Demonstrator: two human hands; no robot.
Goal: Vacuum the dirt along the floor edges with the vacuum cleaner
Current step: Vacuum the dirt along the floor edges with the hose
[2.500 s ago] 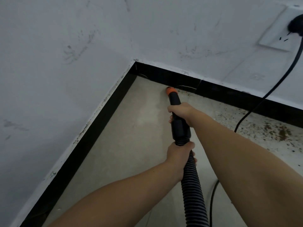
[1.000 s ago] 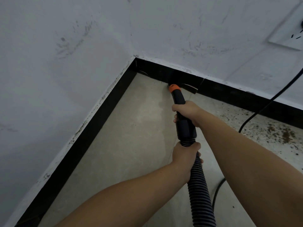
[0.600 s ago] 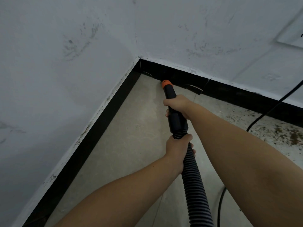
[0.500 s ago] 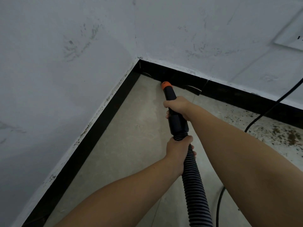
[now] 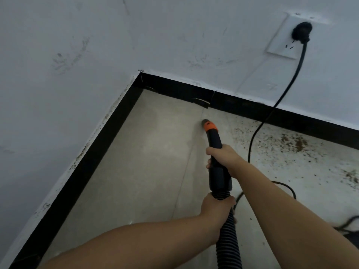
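The black vacuum nozzle with an orange collar points at the pale floor, its tip a short way out from the back skirting. My right hand grips the rigid black tube. My left hand grips the ribbed hose just below the tube. Brown dirt lies scattered on the floor to the right, along the back skirting.
Black skirting runs along both white walls and meets in a corner. A loose skirting flap sticks out. A black power cord hangs from a plug in the wall socket and loops on the floor.
The nozzle has pulled back from the back skirting and shifted right, away from the corner. My view has lifted, so the socket and plug show again. Both hands keep their grip.
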